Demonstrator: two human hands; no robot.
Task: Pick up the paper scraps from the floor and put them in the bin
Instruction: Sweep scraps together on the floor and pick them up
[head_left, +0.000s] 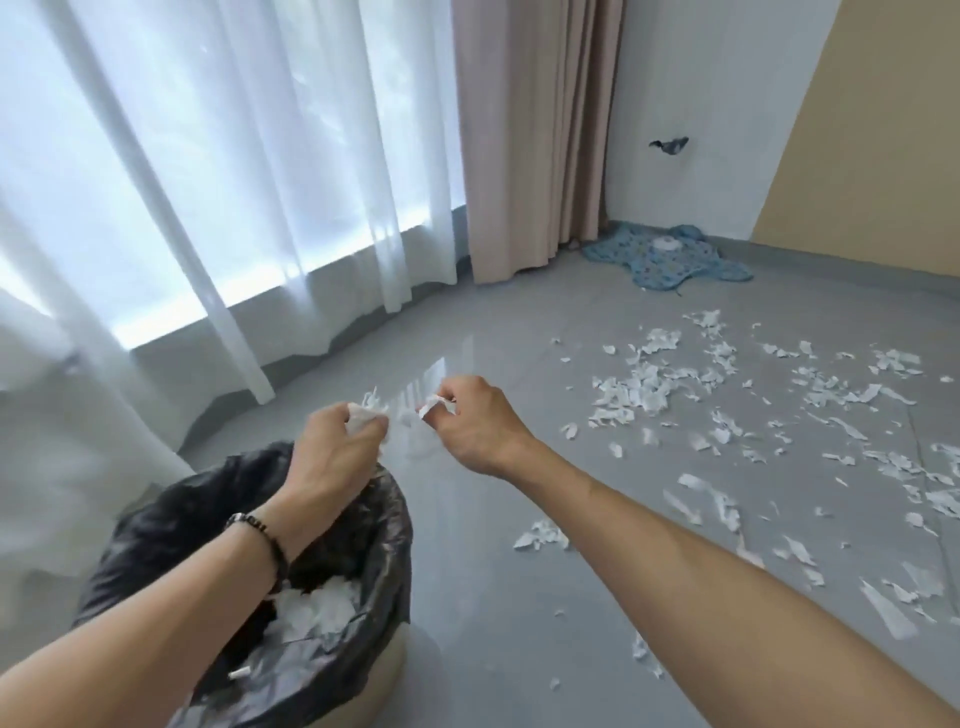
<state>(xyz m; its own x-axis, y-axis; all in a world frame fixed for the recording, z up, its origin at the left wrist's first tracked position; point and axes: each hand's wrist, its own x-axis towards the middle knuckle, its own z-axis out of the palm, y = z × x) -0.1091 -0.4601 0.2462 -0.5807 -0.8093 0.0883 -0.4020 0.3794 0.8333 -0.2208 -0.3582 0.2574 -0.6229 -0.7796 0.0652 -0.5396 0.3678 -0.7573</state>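
A bin (384, 561) lined with a black plastic bag stands at the lower left, with white paper scraps inside it. My left hand (332, 457) hovers above the bin's far rim, closed on a wad of white scraps. My right hand (472, 421) is just to the right of it, over the floor, pinching a small white scrap between fingers and thumb. Many white paper scraps (644, 389) lie scattered over the grey tiled floor to the right.
Sheer white curtains (208, 208) and a beige drape (530, 135) hang along the window at the left and back. A blue patterned cloth (670, 260) lies in the far corner. A tan wall (872, 130) rises at the right.
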